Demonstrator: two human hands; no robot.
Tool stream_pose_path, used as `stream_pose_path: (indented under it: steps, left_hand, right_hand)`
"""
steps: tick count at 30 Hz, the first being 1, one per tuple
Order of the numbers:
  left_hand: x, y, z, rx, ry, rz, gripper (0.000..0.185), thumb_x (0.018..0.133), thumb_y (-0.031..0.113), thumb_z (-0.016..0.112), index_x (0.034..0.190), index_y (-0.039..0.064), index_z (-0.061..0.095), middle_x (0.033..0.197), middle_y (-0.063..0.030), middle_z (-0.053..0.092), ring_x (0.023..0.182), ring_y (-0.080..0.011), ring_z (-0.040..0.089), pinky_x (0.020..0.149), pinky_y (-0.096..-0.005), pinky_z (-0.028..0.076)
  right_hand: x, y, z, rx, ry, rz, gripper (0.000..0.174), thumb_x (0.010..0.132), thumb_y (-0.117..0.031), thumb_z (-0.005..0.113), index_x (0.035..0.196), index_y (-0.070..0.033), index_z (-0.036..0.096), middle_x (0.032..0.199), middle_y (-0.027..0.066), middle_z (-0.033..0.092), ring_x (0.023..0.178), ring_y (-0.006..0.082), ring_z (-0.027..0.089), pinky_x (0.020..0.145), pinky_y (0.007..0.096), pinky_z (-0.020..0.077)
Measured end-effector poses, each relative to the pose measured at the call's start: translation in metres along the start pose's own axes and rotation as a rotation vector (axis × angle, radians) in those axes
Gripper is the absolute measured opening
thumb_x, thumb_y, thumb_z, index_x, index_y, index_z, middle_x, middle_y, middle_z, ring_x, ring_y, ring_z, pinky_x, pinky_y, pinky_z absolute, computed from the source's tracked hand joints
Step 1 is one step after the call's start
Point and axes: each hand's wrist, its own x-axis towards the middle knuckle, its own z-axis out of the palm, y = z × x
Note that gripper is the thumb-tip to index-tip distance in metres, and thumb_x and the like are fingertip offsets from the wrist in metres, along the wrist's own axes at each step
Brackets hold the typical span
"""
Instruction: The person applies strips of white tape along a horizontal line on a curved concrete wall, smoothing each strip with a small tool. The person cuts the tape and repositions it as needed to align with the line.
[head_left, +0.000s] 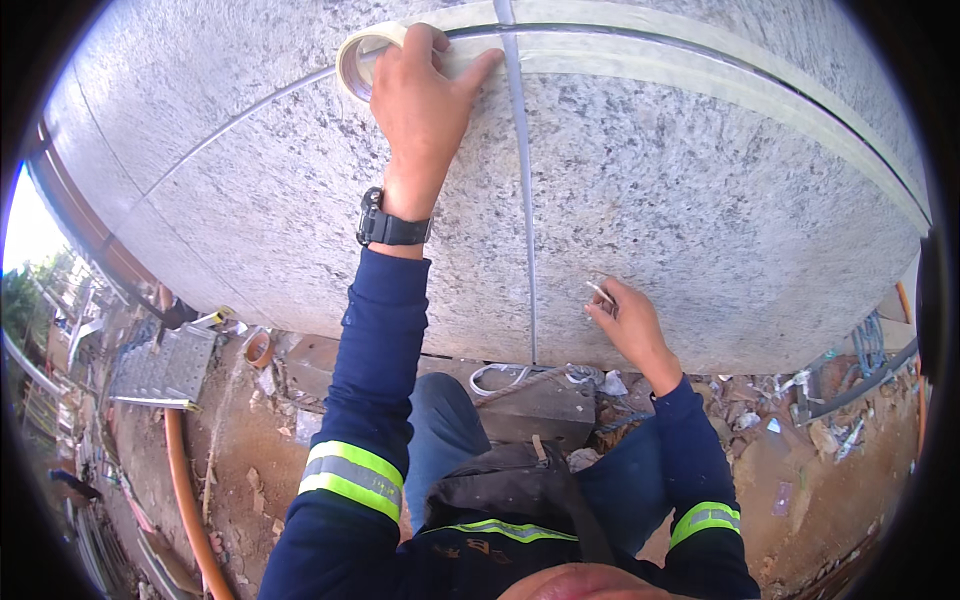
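Note:
A speckled grey stone-panel wall (622, 195) rises before me, crossed by a vertical joint and a curving horizontal one. My left hand (427, 97), a black watch on its wrist, grips a roll of masking tape (351, 64) at the horizontal joint, left of where the joints cross. Strips of pale masking tape (675, 71) run along both edges of that joint to the right. Lower down and to the right of the vertical joint, my right hand (630, 322) pinches a small white stick-like object (600, 291) between thumb and fingers; its exact kind is unclear.
At the wall's foot lie a concrete block (540, 412), rope (517, 386) and scattered rubble. On the left are a perforated metal plank (165, 360), a terracotta pot (259, 349) and an orange pipe (184, 480). A black bag (502, 480) hangs at my waist.

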Motion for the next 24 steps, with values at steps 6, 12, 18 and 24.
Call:
stream_pose_path:
  steps: [6, 12, 18, 24]
  left_hand:
    - [0.004, 0.003, -0.004, -0.066, -0.044, -0.101, 0.037, 0.09, 0.036, 0.083, 0.093, 0.003, 0.067, 0.081, -0.0088, 0.067, 0.077, -0.0228, 0.063, 0.07, -0.0366, 0.049]
    - [-0.093, 0.04, -0.075, -0.202, -0.114, -0.159, 0.008, 0.099, 0.005, 0.069, 0.102, -0.001, 0.073, 0.088, -0.0146, 0.073, 0.079, -0.0241, 0.069, 0.075, -0.0377, 0.052]
    - [-0.289, 0.095, -0.085, -0.593, -1.213, -0.382, 0.008, 0.095, 0.011, 0.069, 0.1, 0.006, 0.072, 0.092, -0.017, 0.075, 0.081, -0.0329, 0.073, 0.074, -0.0417, 0.056]
    - [-0.397, 0.104, -0.03, -0.71, -1.408, -0.303, 0.018, 0.095, 0.022, 0.071, 0.105, 0.007, 0.068, 0.089, -0.0207, 0.07, 0.088, -0.0423, 0.068, 0.078, -0.0486, 0.052]
  right_hand:
    - [-0.003, -0.008, -0.01, -0.012, -0.117, -0.01, 0.025, 0.102, -0.028, 0.062, 0.105, -0.003, 0.063, 0.074, 0.0228, 0.066, 0.076, 0.047, 0.065, 0.067, 0.0547, 0.0475]
    - [-0.01, 0.007, -0.028, -0.058, -0.133, -0.093, 0.02, 0.099, -0.021, 0.064, 0.107, -0.002, 0.064, 0.089, 0.0243, 0.068, 0.086, 0.0471, 0.065, 0.074, 0.0565, 0.0482]
    - [-0.016, 0.027, -0.036, -0.042, -0.084, -0.129, 0.021, 0.093, -0.016, 0.07, 0.106, -0.001, 0.067, 0.091, 0.0218, 0.065, 0.09, 0.0455, 0.063, 0.077, 0.0543, 0.0485]
    - [-0.033, 0.036, -0.053, -0.098, -0.041, 0.057, 0.027, 0.091, -0.019, 0.074, 0.108, 0.001, 0.068, 0.089, 0.0195, 0.067, 0.085, 0.0439, 0.063, 0.076, 0.0501, 0.0496]
